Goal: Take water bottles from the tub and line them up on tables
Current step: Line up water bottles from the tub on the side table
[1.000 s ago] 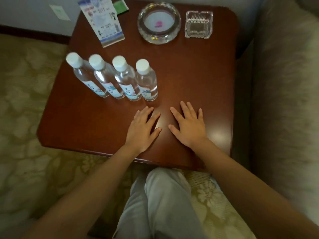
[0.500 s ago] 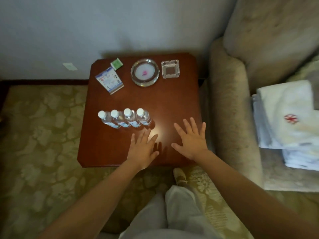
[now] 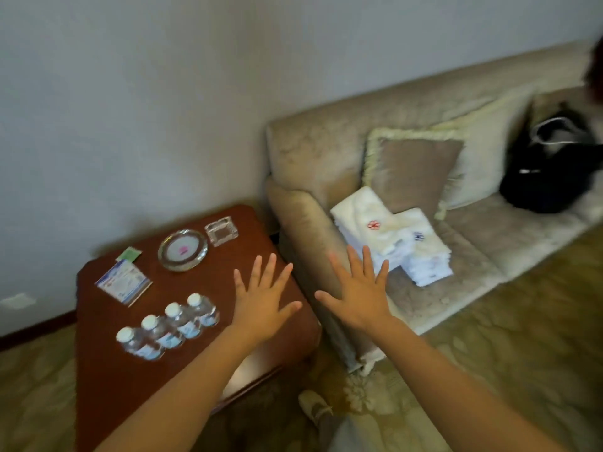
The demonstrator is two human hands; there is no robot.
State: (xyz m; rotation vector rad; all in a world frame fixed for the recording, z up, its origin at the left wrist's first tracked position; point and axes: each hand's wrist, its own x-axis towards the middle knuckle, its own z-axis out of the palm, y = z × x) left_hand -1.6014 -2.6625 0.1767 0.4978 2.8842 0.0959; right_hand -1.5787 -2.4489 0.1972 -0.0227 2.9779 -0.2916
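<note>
Over the edge of the dark red wooden table [image 3: 107, 386], the fingers [image 3: 270, 270] of the left hand [image 3: 264, 301] are spread wide and hold nothing. The right hand [image 3: 359, 288] is spread too, over the arm of the soft beige sofa [image 3: 310, 148]. Just left of the left hand, four clear plastic water bottles with white caps [image 3: 169, 324] stand in a row on the table.

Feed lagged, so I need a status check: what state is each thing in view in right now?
water bottles: four, capped, upright, in a row on the table.
left hand: open, fingers spread, holding nothing.
right hand: open, fingers spread, holding nothing.
towels: folded, stacked on the sofa.
</note>
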